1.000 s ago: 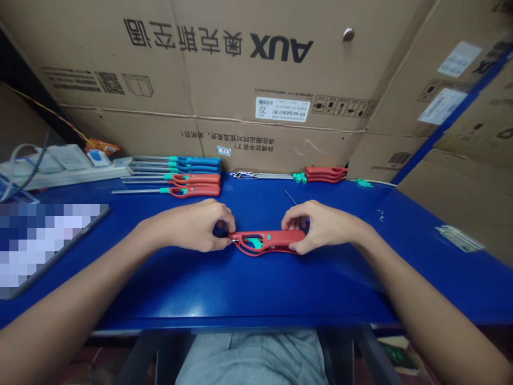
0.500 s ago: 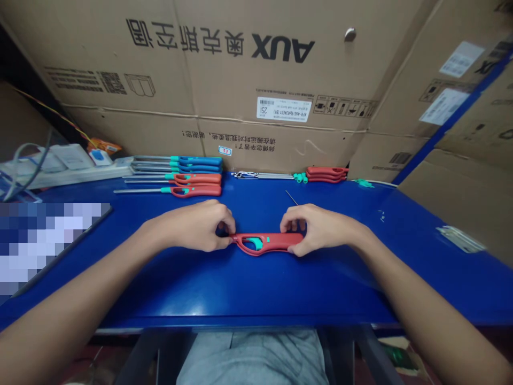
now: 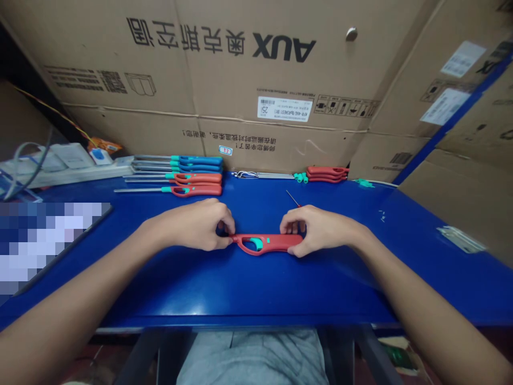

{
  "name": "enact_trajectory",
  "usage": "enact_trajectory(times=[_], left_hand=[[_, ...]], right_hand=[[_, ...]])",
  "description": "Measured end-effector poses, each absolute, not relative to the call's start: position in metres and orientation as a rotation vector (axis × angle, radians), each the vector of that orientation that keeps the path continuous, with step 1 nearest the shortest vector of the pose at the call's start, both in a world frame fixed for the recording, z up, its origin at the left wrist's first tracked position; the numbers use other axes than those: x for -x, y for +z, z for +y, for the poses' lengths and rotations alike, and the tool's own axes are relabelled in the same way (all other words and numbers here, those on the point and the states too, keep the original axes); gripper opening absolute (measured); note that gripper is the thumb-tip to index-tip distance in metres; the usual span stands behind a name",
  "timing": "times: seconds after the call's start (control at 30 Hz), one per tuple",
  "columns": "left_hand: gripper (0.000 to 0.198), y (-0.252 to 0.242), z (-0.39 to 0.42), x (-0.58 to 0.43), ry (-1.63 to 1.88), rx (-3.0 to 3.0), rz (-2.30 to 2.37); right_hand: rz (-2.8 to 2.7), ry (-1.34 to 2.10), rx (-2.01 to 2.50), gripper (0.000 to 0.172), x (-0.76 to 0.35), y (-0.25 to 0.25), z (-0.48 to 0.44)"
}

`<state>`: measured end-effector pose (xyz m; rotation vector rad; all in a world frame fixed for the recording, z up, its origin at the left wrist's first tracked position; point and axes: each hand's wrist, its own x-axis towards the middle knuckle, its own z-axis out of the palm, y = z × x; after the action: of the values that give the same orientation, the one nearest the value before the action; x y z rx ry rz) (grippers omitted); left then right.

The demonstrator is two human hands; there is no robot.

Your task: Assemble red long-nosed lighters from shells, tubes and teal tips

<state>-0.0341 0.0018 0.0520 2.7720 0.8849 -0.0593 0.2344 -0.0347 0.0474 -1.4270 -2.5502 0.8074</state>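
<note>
My left hand and right hand grip the red lighter at its left and right ends, probably for steadiness.

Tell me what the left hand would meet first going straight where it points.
The red lighter handle, pinched at its tip by the left hand; beyond it, probably the right hand at the other end, though depth is unclear.

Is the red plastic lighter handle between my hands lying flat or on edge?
Flat: the red plastic lighter handle lies broad side up, its green trigger showing in profile.
</note>
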Motion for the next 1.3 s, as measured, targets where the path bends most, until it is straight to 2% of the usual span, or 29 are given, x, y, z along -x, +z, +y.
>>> enact_trajectory(times=[1.3], left_hand=[[0.017,0.0524,0.0006,0.0316,-0.02,-2.751,0.798]], right_hand=[[-2.567,0.98,1.425,0.03,-0.2359,0.0498,-0.0323]])
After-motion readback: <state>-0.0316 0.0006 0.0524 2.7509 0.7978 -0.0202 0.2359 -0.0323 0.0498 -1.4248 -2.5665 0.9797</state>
